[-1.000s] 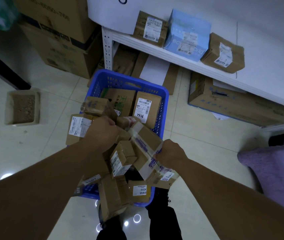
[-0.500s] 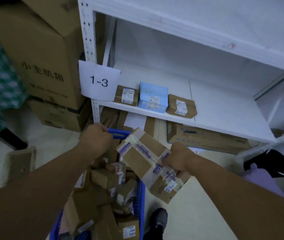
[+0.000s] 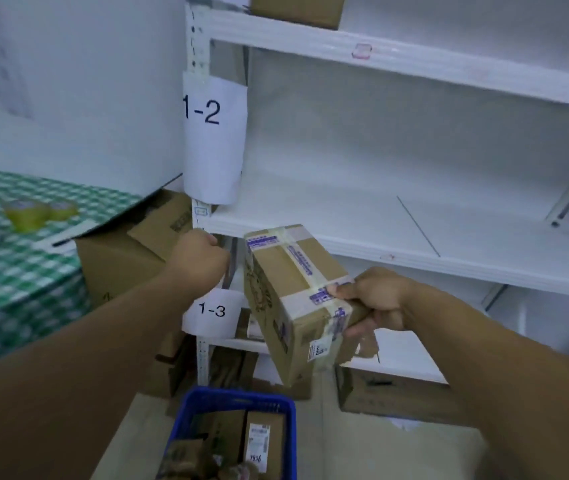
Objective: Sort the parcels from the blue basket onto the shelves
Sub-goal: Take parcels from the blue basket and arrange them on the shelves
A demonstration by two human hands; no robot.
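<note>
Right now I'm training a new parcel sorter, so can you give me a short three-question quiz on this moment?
1. True or false: the right hand grips the taped parcel.
2. The upper paper label on the shelf post reads: A) 1-2 B) 1-3 C) 2-1
3. Fill in: more parcels lie in the ____ basket on the floor.

Key: 1 true; 2 A; 3 blue.

Two bare forearms, broad and smooth, uncovered as far up as seen. Bare left hand [image 3: 201,258] and bare right hand [image 3: 376,299], knuckles plain; a nail visible on the right thumb.
</note>
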